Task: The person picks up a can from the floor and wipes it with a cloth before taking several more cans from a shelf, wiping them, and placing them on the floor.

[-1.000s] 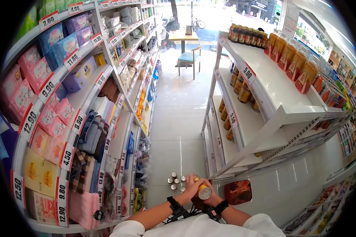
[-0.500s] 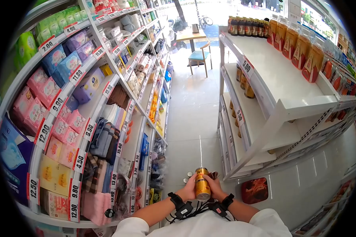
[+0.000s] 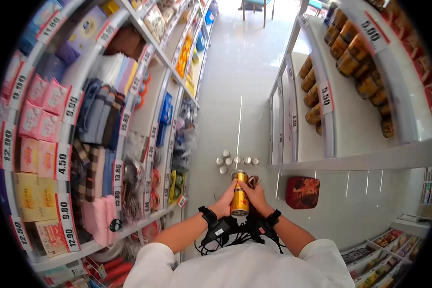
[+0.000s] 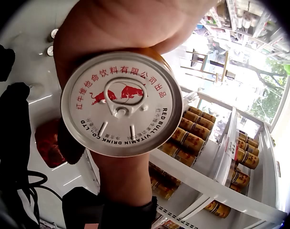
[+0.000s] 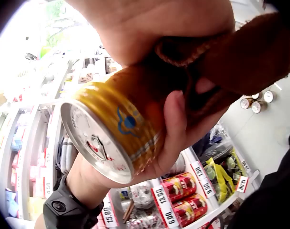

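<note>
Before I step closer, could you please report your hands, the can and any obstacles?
Left hand and right hand gripping gold Red Bull can. Brown cloth by right hand. Other cans on floor ahead.

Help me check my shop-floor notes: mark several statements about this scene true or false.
1. The left grip and right grip both hold the gold Red Bull can. True.
2. The can's pull tab has been torn off. False: it is in place, lying flat on the lid.
3. Several silver-topped cans stand on the floor. True.
4. The brown cloth lies on the floor. False: it is held up beside the can, at the right grip.
5. A 5.50 price tag is on the right-hand shelf unit. True.
</note>
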Tool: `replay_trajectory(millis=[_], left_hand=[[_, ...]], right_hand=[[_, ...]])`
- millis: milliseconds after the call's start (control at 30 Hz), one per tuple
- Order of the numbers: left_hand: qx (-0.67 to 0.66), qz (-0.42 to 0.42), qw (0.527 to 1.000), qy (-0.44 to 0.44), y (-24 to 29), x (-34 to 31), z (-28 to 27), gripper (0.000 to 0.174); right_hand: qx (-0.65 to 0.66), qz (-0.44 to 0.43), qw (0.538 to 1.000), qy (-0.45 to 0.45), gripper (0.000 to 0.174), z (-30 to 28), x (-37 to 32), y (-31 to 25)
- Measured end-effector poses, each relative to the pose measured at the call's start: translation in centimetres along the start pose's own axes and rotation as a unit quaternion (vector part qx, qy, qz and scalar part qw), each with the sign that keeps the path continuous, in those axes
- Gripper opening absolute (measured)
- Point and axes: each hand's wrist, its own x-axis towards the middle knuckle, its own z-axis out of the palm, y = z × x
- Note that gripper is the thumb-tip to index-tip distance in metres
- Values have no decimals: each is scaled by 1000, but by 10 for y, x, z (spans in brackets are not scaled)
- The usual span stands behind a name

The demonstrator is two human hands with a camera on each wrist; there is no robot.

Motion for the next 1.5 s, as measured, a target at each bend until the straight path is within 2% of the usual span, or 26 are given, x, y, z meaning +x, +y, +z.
replay_trajectory(millis=[33,67,100,133,200,300,367,400,500,533,567,633,700,733,800,900,967,1000,1033,1100,1233,1300,1367,1400,1500], left_hand=[[0,1,1000,-6,3,5,-7,60],[6,3,1000,0,4,13,-13,61],[12,6,1000,7,4,26,-24,63],[-6,-7,1000,-24,-4,32,-37,63],[-53,-59,997,-22,-20,59,-74,66],[-100,-116,988,-29,-20,82,-93,63],[-119,-136,983,-23,-25,114,-123,62],[-133,-153,979,-23,-27,128,-135,61],[-152,-144,978,-6,-19,158,-157,64],[-162,-146,976,9,-20,179,-169,66],[-178,-146,973,7,-20,207,-189,67],[-212,-155,965,15,-14,261,-221,68],[-234,-133,962,31,-5,294,-226,67],[-267,-124,956,1,-7,313,-232,68],[-284,-137,949,1,-4,354,-236,68],[-299,-132,945,7,5,410,-234,68],[-449,-112,882,-85,-3,463,-242,72],[-459,-98,876,-112,-7,484,-247,71],[-463,-100,873,-115,-4,500,-247,71],[-540,-104,829,-103,2,523,-243,73],[-556,-84,819,-118,6,556,-246,74],[-590,-61,796,-124,9,560,-246,71],[-615,-56,782,-87,11,578,-251,68],[-627,-58,773,-74,12,584,-255,67],[-612,-42,787,-62,11,589,-262,65]], right_hand=[[-9,-14,1000,-11,39,-1,11,11],[-97,-3,995,-8,40,-5,13,3],[-92,-10,996,10,38,-6,21,13],[-86,37,996,-3,39,-7,21,21],[-67,116,991,-15,40,-14,29,57],[-36,180,983,-14,42,-33,51,112],[-27,197,980,15,40,-37,69,133],[-5,245,969,28,37,-42,74,137],[46,292,952,82,38,-53,89,152],[106,268,952,105,40,-61,92,173],[102,282,947,112,40,-67,101,195],[317,269,897,150,43,-78,116,228],[340,273,886,158,43,-77,125,230],[366,266,873,181,44,-78,131,234],[413,244,849,220,46,-84,143,255],[439,226,836,238,47,-90,153,254],[436,240,830,251,49,-106,156,264],[449,233,826,250,49,-116,156,272],[464,221,822,245,49,-123,155,277],[445,232,825,261,50,-119,148,270],[422,302,803,294,48,-119,163,263],[431,312,809,248,48,-120,170,259],[425,317,806,263,48,-124,183,260],[415,311,818,248,48,-124,187,256],[410,305,828,232,49,-129,193,255]])
